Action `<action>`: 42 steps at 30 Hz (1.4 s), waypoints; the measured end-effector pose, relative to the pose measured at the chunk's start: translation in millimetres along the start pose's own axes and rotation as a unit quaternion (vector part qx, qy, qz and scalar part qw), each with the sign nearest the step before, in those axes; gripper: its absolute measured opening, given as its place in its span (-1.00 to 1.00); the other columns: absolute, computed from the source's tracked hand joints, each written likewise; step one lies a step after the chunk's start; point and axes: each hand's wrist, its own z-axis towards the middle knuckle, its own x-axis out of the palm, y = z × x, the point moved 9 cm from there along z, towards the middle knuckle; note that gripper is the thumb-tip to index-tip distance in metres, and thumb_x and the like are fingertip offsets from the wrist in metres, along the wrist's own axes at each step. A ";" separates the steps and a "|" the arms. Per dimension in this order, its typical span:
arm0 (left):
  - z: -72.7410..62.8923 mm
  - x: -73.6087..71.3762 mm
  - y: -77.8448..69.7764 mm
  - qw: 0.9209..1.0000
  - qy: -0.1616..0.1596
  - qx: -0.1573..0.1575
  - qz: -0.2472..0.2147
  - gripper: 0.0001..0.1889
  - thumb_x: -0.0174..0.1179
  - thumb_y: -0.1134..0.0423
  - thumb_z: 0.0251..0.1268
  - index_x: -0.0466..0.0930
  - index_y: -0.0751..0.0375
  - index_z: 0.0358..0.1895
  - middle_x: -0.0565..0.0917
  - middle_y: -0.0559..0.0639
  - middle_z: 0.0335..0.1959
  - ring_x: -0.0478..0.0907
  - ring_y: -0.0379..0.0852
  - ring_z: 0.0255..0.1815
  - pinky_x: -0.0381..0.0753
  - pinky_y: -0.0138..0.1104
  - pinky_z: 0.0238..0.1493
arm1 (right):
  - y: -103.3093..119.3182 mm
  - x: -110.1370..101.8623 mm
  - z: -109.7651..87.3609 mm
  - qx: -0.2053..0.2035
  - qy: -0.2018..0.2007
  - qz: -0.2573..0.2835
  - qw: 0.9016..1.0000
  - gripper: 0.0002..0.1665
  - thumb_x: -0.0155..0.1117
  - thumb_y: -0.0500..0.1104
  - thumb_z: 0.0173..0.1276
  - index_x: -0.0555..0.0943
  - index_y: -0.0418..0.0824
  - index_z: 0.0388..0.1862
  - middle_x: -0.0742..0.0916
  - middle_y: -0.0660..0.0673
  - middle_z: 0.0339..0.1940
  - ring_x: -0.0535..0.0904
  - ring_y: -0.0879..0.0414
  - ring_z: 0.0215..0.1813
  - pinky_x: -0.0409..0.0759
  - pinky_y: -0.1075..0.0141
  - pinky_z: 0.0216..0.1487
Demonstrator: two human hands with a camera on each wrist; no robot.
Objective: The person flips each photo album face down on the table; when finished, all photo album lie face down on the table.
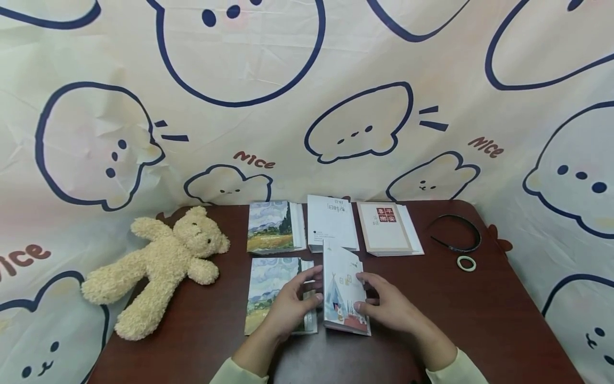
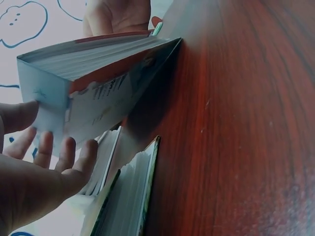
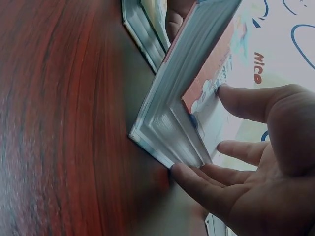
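Note:
A photo album point(image 1: 342, 293) with a tent drawn on its cover stands tilted, its spine raised above the table, between the two hands. My right hand point(image 1: 390, 304) pinches it at the page edge, the thumb on the cover and the fingers at the opposite side. At the spine, my left hand point(image 1: 292, 301) has its thumb and loosely bent fingers right against the album. Thick page edges point(image 3: 184, 113) show in the right wrist view. Partly under the left hand lies an album with a painted landscape point(image 1: 271, 288).
Along the back lie another landscape album point(image 1: 269, 226), a white album point(image 1: 331, 221) and a cream album with red squares point(image 1: 386, 229). A plush bear point(image 1: 168, 261) lies at the left. A black headband point(image 1: 472, 242) and a pale green ring point(image 1: 466, 263) are at the right.

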 end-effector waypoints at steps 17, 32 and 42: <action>-4.5 4.4 -12.2 0.999 0.012 0.010 -0.050 -0.34 0.29 0.37 0.45 0.33 0.00 0.55 0.35 0.22 0.43 0.43 0.15 0.33 0.68 -0.08 0.10 | 13.5 18.4 2.6 -0.016 0.069 0.130 0.989 -0.16 0.39 -0.06 0.48 0.27 -0.17 0.63 0.46 -0.38 0.50 0.47 -0.27 0.45 0.54 -0.10 0.33; -5.7 5.4 -24.5 1.000 0.015 0.014 -0.023 -0.30 0.38 0.26 0.40 0.32 -0.08 0.55 0.37 0.18 0.40 0.44 0.14 0.29 0.66 -0.10 0.03 | 26.6 30.4 4.1 -0.036 0.098 0.169 0.980 -0.16 0.37 -0.11 0.50 0.23 -0.25 0.63 0.54 -0.34 0.43 0.49 -0.21 0.44 0.54 -0.06 0.34; -3.9 7.7 -29.6 1.000 0.008 0.025 0.015 -0.31 0.42 0.24 0.36 0.36 -0.08 0.51 0.41 0.24 0.30 0.47 0.12 0.22 0.67 -0.14 -0.05 | 35.8 26.0 2.5 -0.048 0.091 0.141 0.985 -0.24 0.33 -0.08 0.52 0.30 -0.26 0.59 0.56 -0.27 0.42 0.48 -0.19 0.43 0.49 -0.11 0.37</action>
